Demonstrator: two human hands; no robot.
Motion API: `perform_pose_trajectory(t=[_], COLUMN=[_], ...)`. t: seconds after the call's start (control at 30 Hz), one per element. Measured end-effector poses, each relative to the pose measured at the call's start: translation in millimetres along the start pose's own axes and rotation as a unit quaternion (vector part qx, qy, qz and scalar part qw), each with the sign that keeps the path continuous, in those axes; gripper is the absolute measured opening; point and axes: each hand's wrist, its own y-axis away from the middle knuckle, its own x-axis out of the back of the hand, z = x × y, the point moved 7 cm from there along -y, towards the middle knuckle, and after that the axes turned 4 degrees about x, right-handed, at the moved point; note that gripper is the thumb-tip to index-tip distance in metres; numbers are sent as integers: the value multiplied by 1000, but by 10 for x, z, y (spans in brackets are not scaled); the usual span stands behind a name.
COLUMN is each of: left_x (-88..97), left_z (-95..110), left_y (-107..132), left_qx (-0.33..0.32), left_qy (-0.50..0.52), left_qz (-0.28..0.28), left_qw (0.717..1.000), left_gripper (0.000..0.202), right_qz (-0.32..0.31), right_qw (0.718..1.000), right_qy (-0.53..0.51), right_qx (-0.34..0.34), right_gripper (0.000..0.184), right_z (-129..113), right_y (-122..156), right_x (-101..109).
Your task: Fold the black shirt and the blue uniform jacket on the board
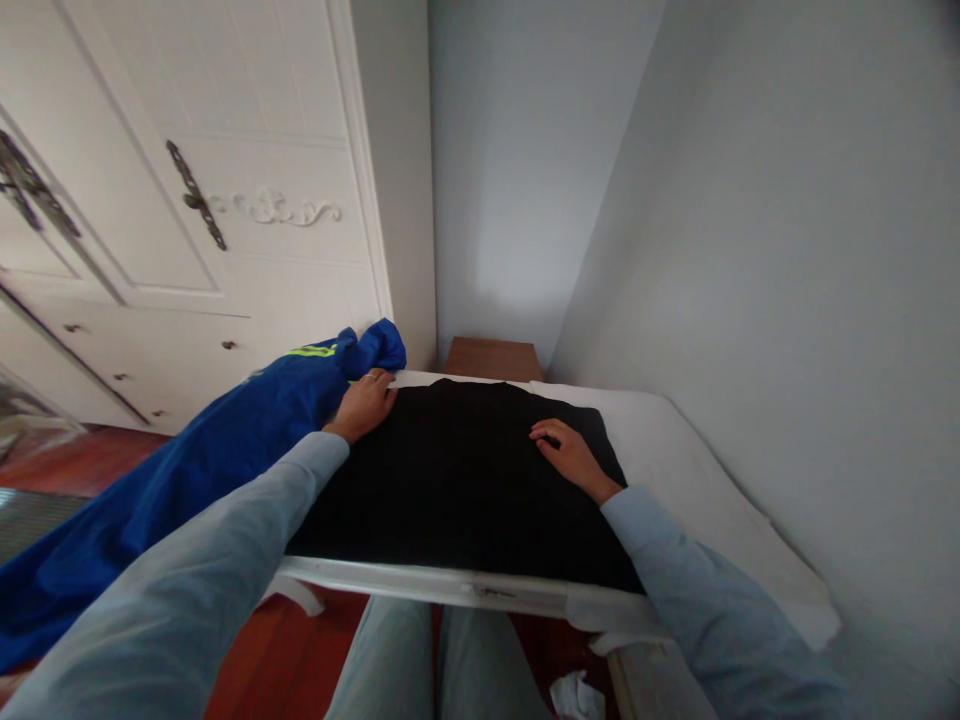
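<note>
Right hand (570, 455) is lying open on the black cloth garment (457, 480) spread across the white padded surface (675, 440), pinning it smooth; left hand (365, 403), fingers curled, grip unclear, is pressing its far-left corner.

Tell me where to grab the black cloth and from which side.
Pinch the black cloth at its far left edge, by the left hand, coming from the left and above. It lies flat and spread on the white top, so only an edge gives a fold to pinch; the middle, under the flat right hand, offers nothing. The blue garment lies close on that side.
</note>
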Motion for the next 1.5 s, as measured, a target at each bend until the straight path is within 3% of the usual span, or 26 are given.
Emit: perform_pose_trajectory(t=[0.1, 0.27, 0.53, 0.7, 0.8, 0.87, 0.93, 1.07, 1.17, 1.3, 1.4, 1.5], left_x=[-232, -470, -515, -446, -290, -167, -129, -320, -525, -594, -558, -526], left_z=[117, -60, -100, -80, 97, 327, 605, 1034, 1039, 961, 971, 998], left_y=[25, 28, 35, 33, 45, 112, 240, 581, 713, 736, 744, 760], left_qx=[-88, -49, -46, -35, -45, -70, -114, -229, -228, -206, -205, -202], left_qy=[-31, -17, -20, -28, -40, -22, 3, 7, 17, 33, 32, 28], left_qz=[-85, -122, -128, -119, -77, -37, -31, -86, -128, -117, -110, -112], left_qw=[992, 991, 991, 992, 995, 997, 993, 970, 965, 971, 972, 972], left_gripper=[55, 64, 65, 61, 60, 62, 68, 84, 89, 87, 88, 90], right_qz=[0, 17, 106, 109, 107, 106, 98, 58, 34, 0, -40, -94], right_qw=[1000, 1000, 984, 982, 985, 986, 989, 990, 989, 986, 981, 972], right_qy=[1, 5, -68, -72, -57, -41, -17, 59, 103, 163, 184, 210], right_qx=[2, -4, -129, -133, -127, -119, -112, -111, -99, -12, 44, 51], right_gripper=[18, 19, 23, 22, 22, 21, 22, 22, 17, 28, 41, 52], right_z=[-1, 31, 385, 427, 420, 416, 419, 453, 395, 29, -259, -351], right_y=[-1, 15, 49, 40, 42, 47, 42, -74, -308, -751, -1042, -1219], right_x=[1, 14, 153, 156, 129, 111, 94, 64, 31, -197, -524, -845])
